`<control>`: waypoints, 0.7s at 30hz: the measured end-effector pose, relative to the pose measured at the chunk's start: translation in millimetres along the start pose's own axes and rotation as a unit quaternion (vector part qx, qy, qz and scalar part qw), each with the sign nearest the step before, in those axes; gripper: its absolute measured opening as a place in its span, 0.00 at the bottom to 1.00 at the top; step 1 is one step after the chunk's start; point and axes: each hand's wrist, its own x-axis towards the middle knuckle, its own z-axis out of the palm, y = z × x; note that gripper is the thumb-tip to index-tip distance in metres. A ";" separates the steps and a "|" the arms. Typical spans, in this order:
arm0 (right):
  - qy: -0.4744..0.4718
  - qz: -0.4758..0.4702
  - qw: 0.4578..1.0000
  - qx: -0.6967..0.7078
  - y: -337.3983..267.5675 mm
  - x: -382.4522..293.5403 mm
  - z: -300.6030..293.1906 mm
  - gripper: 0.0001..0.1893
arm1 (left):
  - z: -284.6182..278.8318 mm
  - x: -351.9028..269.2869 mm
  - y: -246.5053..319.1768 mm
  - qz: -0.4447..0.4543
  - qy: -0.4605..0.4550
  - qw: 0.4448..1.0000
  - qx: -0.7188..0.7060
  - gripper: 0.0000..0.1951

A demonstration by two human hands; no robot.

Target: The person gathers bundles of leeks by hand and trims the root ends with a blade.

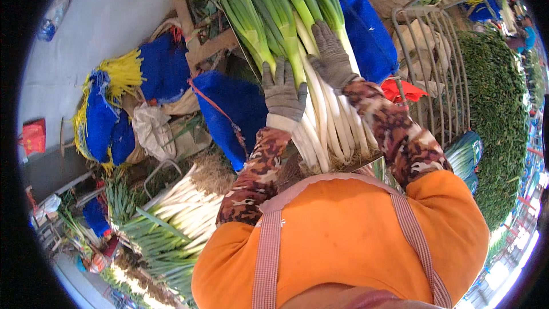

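A bundle of large green onions (321, 107) lies before me, white stalks and roots towards my body, green leaves pointing away. My left hand (283, 90), in a grey glove, rests on the left side of the bundle where white turns to green, its fingers pointing up the leaves. On the right side, my right hand (332, 56), also gloved, lies over the stalks with its fingers extended. Both palms are hidden, so whether either hand grips stalks is not plain. The root ends sit close to my apron.
More green onions (188, 210) are piled at lower left. Blue cloths (231, 111) hang on both sides of the bundle. A metal rack (433, 68) stands at right, beside a large heap of greens (491, 128). A wooden frame (214, 47) is at upper left.
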 end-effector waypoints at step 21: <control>-0.264 -0.105 0.955 0.088 -37.0 -142.7 -49.3 0.21 | -8.7 -185.8 106.9 -0.349 -0.204 0.912 -0.063 0.23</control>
